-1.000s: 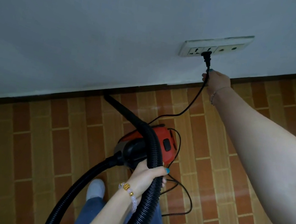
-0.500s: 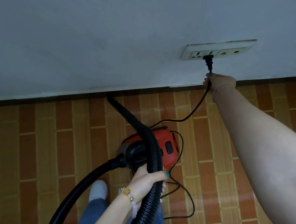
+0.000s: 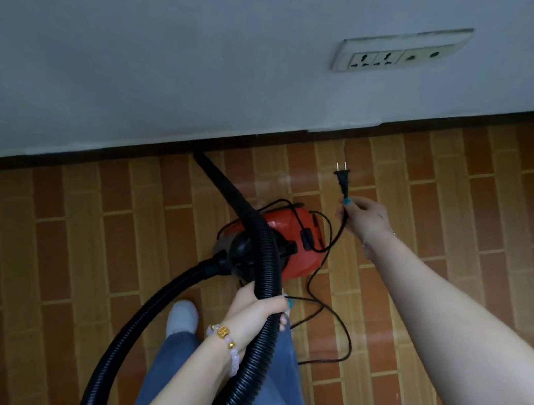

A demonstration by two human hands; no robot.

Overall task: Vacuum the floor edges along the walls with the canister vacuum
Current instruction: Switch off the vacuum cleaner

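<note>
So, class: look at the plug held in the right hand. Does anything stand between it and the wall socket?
Nothing visible does. The plug, prongs up, hangs from its cord in the right hand below the wall socket; only bare wall and floor lie between. The left hand grips the hose, away from that path.

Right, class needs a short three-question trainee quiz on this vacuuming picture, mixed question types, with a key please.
1. True or false: the plug is seated in the wall socket.
2. Which hand grips the black hose? A left hand; B right hand.
3. Fill in: the nozzle tip points at the dark ___ where wall meets floor.

Key: 1 false, the prongs are bare and the right hand holds the cord below the plug. 2 A. 3 skirting.
</note>
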